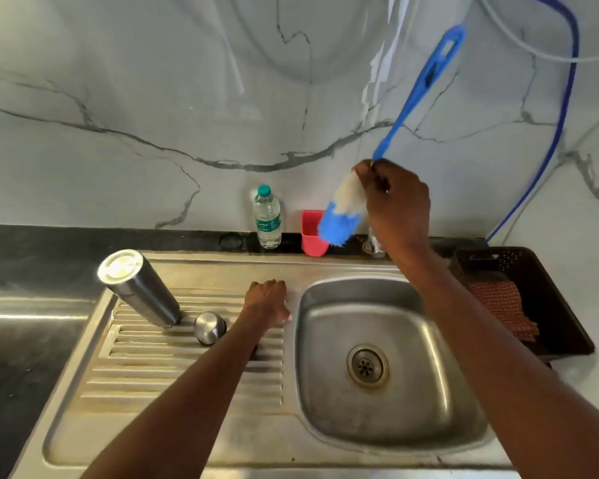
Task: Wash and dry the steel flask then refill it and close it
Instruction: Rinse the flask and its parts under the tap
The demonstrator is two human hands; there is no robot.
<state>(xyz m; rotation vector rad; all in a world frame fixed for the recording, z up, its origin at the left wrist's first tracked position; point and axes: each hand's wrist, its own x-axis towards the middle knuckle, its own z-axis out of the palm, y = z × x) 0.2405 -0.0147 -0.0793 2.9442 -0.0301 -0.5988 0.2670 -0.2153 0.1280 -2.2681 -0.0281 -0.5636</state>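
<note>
Right hand [393,198] grips the bottle brush [343,209] — left hand [268,300] flat; bottle label [267,224] unreadable.

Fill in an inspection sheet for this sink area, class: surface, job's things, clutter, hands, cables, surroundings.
Surface: steel drainboard beside the sink, basin dry-looking.
Job's things: flask standing upside down on the drainboard; cap beside it; water bottle at the wall; bottle brush.
Clutter: red cup; brown basket holding a checked cloth.
Hands: left hand rests on the drainboard; right hand holds the brush over the cup.
Cables: blue hose on the wall.
Surroundings: marble wall.
</note>
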